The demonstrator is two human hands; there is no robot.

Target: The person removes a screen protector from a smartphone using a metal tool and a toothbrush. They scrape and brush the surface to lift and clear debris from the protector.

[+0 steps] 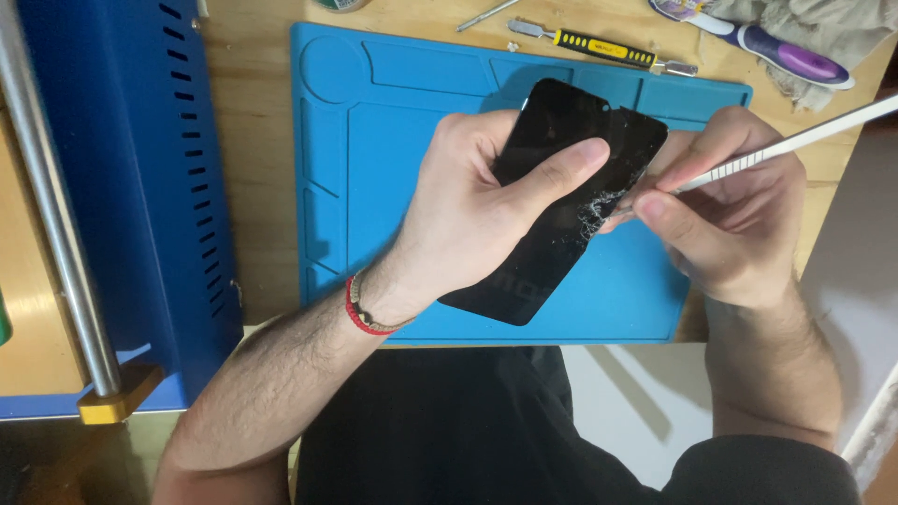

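Upper edge of the frame, on the wooden table: we note a yellow-handled tool, a thin metal rod, a purple-and-white brush and a grey cloth. Left side: a blue machine housing with a steel bar. Centre: a blue work mat. Above the mat we hold a black phone, cracked at its right edge. Our left hand is closed round it, thumb across the glass. Our right hand, just beside, pinches a slim metal pry tool, tip touching the cracked edge.
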